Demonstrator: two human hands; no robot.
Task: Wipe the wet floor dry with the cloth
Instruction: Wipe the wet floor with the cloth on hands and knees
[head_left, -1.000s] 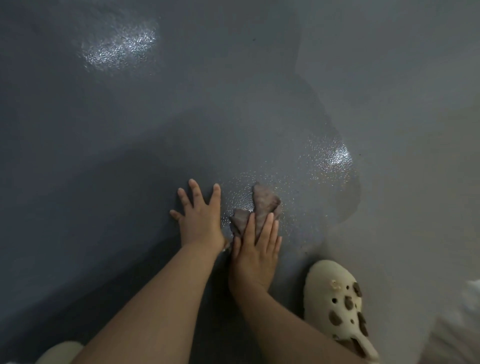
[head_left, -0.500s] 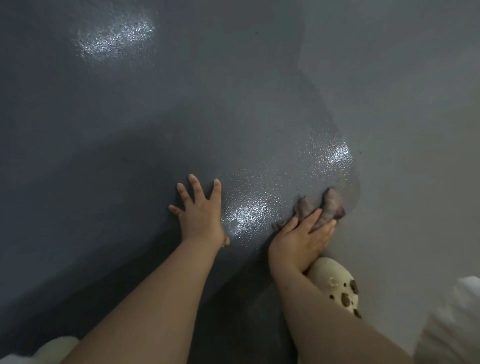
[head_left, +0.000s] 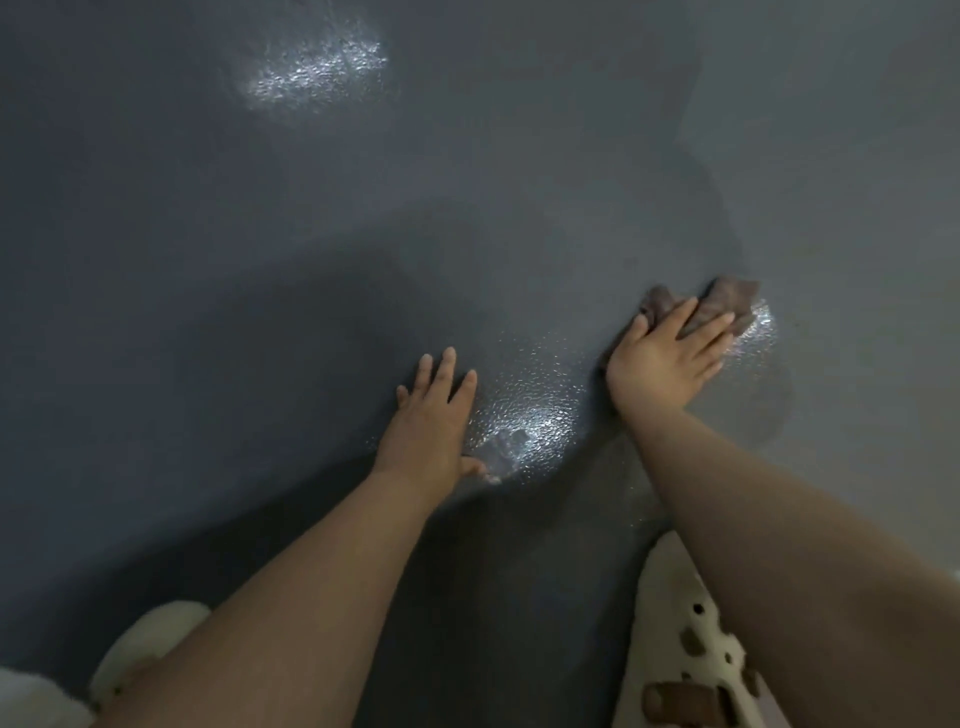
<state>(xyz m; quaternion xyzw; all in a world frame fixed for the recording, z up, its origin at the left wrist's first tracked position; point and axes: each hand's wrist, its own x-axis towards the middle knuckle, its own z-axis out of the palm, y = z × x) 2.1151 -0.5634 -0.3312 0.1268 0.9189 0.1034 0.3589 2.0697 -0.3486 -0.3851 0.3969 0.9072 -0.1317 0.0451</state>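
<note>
The right hand (head_left: 667, 358) lies flat on a crumpled brown cloth (head_left: 719, 304), fingers straight and spread, pressing it onto the grey floor (head_left: 260, 234) rather than gripping it. The cloth sits at the far right edge of the dark wet patch (head_left: 519, 270), where the floor turns paler, and a bright wet glint shows just beside it on the right. The left hand (head_left: 431, 421) rests palm down on the wet floor, fingers straight and slightly apart, holding nothing. Between the two hands a shiny wet spot (head_left: 530, 426) reflects light. A cream clog (head_left: 685, 644) with brown spots shows below the right forearm.
</note>
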